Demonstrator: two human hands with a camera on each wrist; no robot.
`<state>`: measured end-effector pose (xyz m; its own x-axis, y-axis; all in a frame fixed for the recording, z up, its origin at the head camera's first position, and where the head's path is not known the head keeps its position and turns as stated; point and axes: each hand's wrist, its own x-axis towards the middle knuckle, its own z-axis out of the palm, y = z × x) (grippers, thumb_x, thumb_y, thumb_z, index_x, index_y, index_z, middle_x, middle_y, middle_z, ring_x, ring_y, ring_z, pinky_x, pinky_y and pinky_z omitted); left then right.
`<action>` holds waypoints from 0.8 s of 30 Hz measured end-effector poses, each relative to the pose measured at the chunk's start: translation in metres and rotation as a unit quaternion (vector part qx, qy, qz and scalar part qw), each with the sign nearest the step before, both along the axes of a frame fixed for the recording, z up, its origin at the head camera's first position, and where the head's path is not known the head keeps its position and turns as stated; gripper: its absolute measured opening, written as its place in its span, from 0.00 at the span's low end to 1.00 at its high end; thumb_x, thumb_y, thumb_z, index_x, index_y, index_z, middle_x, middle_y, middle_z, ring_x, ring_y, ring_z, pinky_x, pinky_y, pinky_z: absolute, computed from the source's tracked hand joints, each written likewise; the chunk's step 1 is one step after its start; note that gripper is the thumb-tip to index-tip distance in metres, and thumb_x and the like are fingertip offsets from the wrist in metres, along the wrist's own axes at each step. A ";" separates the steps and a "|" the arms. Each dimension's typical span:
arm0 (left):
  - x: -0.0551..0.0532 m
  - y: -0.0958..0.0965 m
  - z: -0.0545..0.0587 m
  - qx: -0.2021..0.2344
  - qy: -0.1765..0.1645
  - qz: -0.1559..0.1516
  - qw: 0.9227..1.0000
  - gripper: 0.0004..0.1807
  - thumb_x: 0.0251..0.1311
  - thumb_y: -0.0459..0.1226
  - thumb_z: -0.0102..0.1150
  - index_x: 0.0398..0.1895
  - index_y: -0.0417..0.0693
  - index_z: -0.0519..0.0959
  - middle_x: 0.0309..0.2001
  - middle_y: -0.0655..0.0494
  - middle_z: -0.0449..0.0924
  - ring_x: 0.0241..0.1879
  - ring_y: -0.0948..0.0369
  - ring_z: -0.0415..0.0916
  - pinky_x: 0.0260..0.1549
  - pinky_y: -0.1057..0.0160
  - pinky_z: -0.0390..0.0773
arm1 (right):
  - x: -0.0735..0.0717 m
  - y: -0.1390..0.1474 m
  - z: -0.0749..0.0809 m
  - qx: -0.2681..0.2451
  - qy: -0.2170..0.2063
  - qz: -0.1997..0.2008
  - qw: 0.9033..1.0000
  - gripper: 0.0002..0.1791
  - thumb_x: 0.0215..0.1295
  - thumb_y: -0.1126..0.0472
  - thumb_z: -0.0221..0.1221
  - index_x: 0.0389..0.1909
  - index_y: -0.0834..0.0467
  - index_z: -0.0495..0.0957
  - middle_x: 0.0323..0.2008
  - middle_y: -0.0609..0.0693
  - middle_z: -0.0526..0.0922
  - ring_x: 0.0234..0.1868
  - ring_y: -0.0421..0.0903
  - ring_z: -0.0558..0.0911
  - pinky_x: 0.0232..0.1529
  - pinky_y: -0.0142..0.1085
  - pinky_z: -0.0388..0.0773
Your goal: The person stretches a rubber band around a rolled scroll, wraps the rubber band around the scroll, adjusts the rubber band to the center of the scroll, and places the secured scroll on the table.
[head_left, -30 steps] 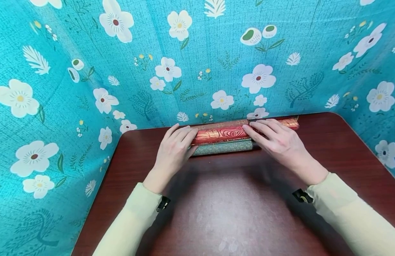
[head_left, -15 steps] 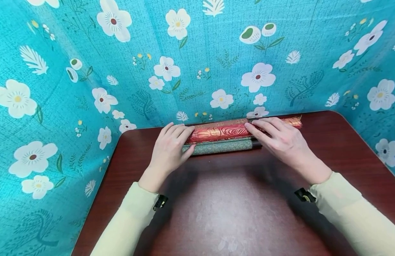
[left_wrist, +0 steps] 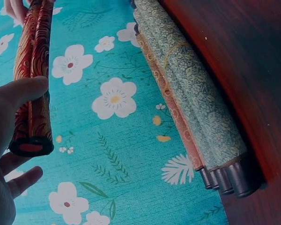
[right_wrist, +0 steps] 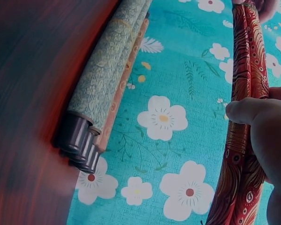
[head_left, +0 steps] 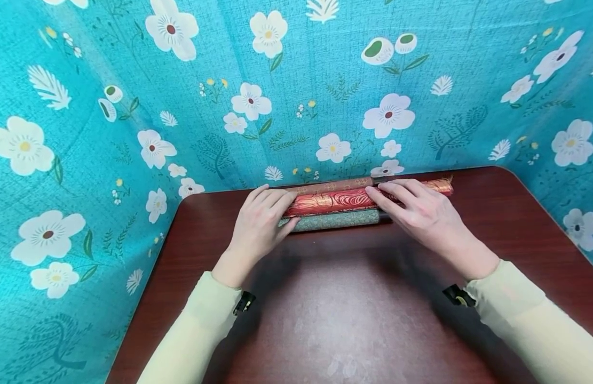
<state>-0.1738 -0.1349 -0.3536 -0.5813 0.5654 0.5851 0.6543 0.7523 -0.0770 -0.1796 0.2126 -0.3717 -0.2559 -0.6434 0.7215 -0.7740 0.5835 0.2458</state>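
A long red-and-gold brocade roll (head_left: 332, 200) lies across both hands, showing two tubes side by side in the wrist views. My left hand (head_left: 262, 221) grips its left end, thumb on the near face (left_wrist: 30, 105) of the brocade and fingers round the far side. Further right, my right hand (head_left: 421, 213) holds it between thumb and fingers, with the frayed right end sticking out beyond. Below the roll in the head view shows a green patterned scroll (head_left: 334, 220) with dark end knobs (left_wrist: 243, 178). Above the roll lies a brown scroll (head_left: 337, 185) with a gold pattern.
The scrolls lie along the back edge of a dark red wooden table (head_left: 344, 298). Right behind it hangs a turquoise curtain (head_left: 296, 74) with white flowers, which also closes in the left and right sides.
My left hand slides slightly left along the brocade roll, then back right. The roll and my right hand have shifted a little to the right; the green and brown scrolls stay in place.
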 end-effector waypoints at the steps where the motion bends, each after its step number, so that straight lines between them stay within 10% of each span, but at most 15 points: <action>1: 0.000 0.001 0.001 -0.001 0.000 -0.005 1.000 0.27 0.57 0.43 0.82 0.58 0.45 0.85 0.52 0.51 0.89 0.55 0.52 0.85 0.69 0.47 0.75 | 0.000 -0.001 0.000 0.001 0.000 0.001 1.000 0.23 0.88 0.63 0.40 0.70 0.61 0.79 0.54 0.64 0.85 0.51 0.66 0.84 0.41 0.62 0.87; 13: 0.001 -0.004 0.003 -0.015 0.015 0.026 0.999 0.41 0.54 0.46 0.84 0.72 0.48 0.79 0.59 0.51 0.87 0.61 0.51 0.82 0.73 0.45 0.70 | -0.001 -0.005 0.003 -0.023 0.012 -0.002 1.000 0.20 0.87 0.61 0.47 0.67 0.59 0.82 0.50 0.62 0.87 0.47 0.64 0.86 0.38 0.61 0.87; 24: 0.000 0.006 -0.002 -0.024 0.077 0.035 0.996 0.26 0.59 0.40 0.78 0.60 0.43 0.83 0.54 0.49 0.88 0.59 0.49 0.82 0.72 0.46 0.73 | 0.001 -0.003 0.005 -0.022 0.011 -0.007 1.000 0.20 0.87 0.60 0.47 0.67 0.59 0.83 0.50 0.62 0.87 0.47 0.64 0.86 0.37 0.61 0.87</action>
